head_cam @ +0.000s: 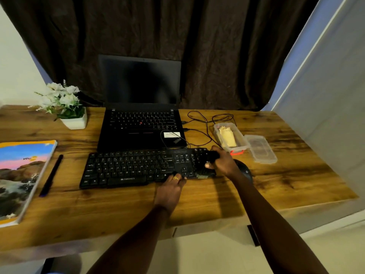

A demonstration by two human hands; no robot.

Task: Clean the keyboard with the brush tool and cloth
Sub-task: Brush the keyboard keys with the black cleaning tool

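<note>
A black wired keyboard (130, 167) lies on the wooden desk in front of the laptop. My right hand (222, 162) is over the keyboard's right end, shut on a black brush tool (209, 157) whose pale bristles (203, 175) touch the number pad near the front edge. My left hand (170, 189) rests at the keyboard's front edge, fingertips pressing near the arrow keys. A folded yellowish cloth (228, 137) lies inside a clear plastic box.
A black laptop (141, 125) stands open behind the keyboard, cables (205, 123) trailing right. The clear box (231, 139) and its lid (260, 148) sit at right, a black mouse (245, 171) behind my right wrist. Flower pot (74, 120), notebook (21, 178) and pen (51, 175) at left.
</note>
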